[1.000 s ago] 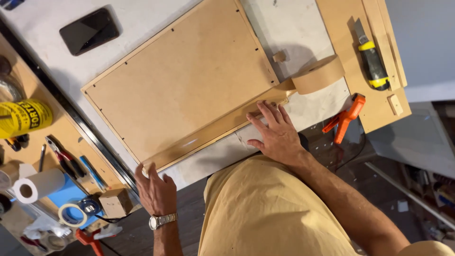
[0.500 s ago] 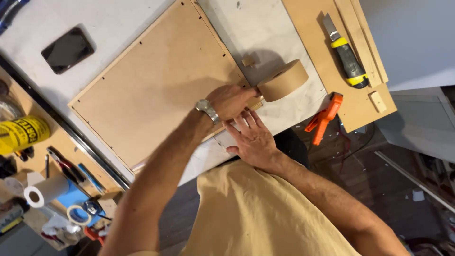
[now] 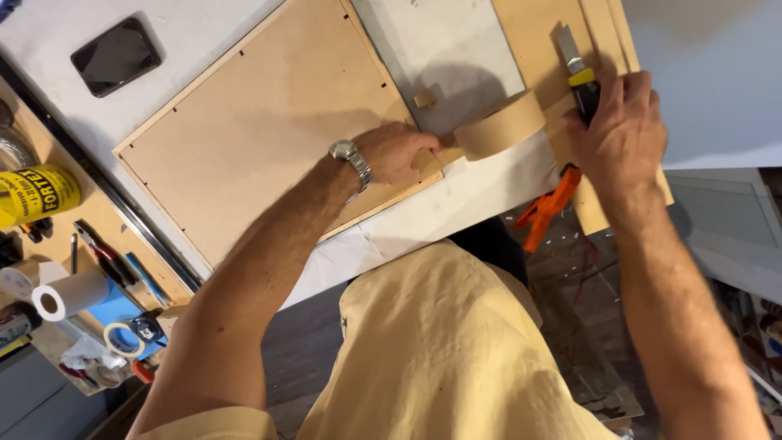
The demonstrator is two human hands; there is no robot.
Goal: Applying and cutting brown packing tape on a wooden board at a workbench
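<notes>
A brown backing board [image 3: 269,138] in a thin frame lies on the white table [image 3: 204,33]. My left hand [image 3: 395,151], with a wristwatch, presses on the board's near right corner where a strip of brown paper tape runs to a tape roll [image 3: 499,124]. The roll stands on edge just right of that corner. My right hand [image 3: 617,130] closes around a yellow and black utility knife [image 3: 577,72] that lies on light wooden boards [image 3: 538,33] to the right.
A black phone [image 3: 115,55] lies at the table's far left. An orange clamp [image 3: 547,208] grips the table edge near my right wrist. At the left, a shelf holds a yellow can [image 3: 37,194], a white paper roll [image 3: 72,293], pliers and small tape rolls.
My left hand stayed on the board's taped corner by the roll. My right hand left the board edge and reached right, closing on the utility knife.
</notes>
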